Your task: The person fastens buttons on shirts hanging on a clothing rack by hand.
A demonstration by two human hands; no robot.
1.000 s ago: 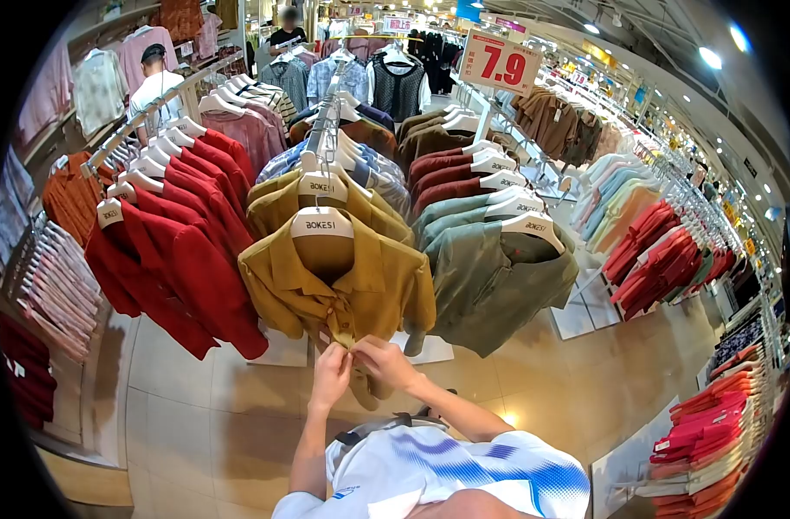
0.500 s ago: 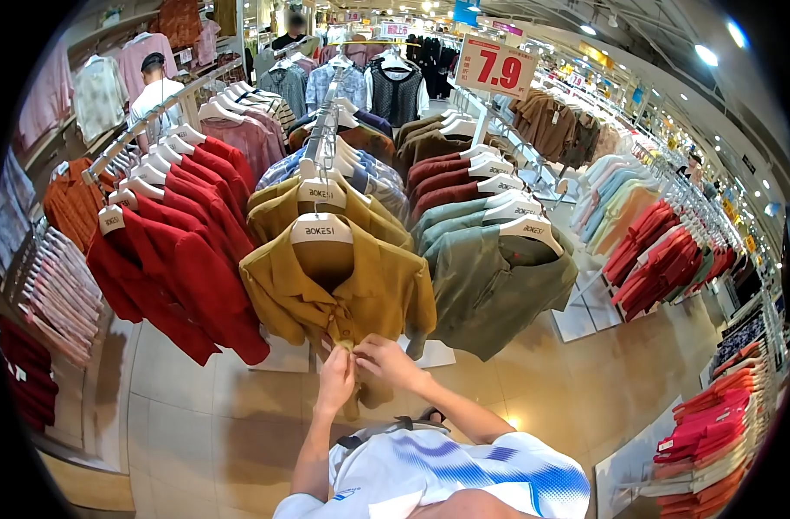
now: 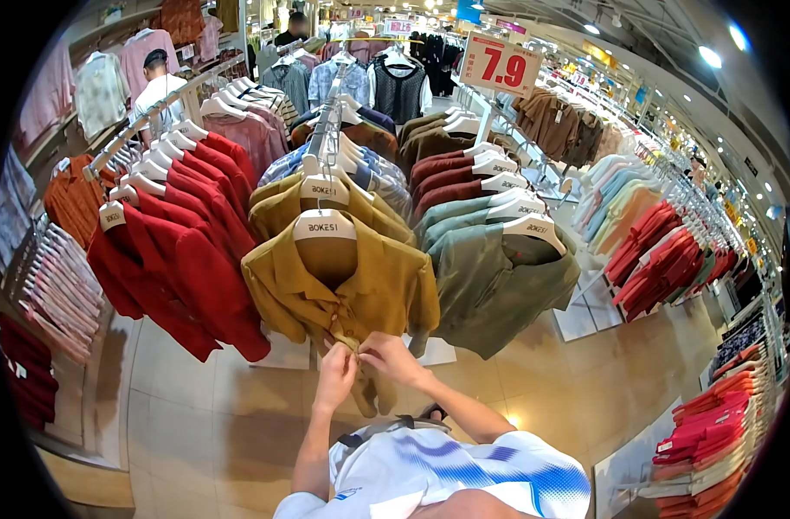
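A mustard-yellow shirt [image 3: 378,290] hangs in front of me from a white hanger [image 3: 324,227] marked BOKESI. Its collar is open at the top, and buttons show on its front below. My left hand [image 3: 335,372] pinches the front edge of the shirt low down. Close beside it on the right, my right hand [image 3: 390,356] grips the same edge, its fingers pressed together. The fingertips nearly meet, and the small part of cloth between them is hard to make out.
Red shirts [image 3: 183,259] hang on the left, grey-green shirts [image 3: 499,285] on the right. A 7.9 price sign [image 3: 500,63] stands above the racks. One person in white [image 3: 159,95] is at the back left, another in dark clothes [image 3: 293,33] further back.
Both hands stay at the shirt's front edge with only slight shifts of the fingers. The cloth hanging below them has moved a little.
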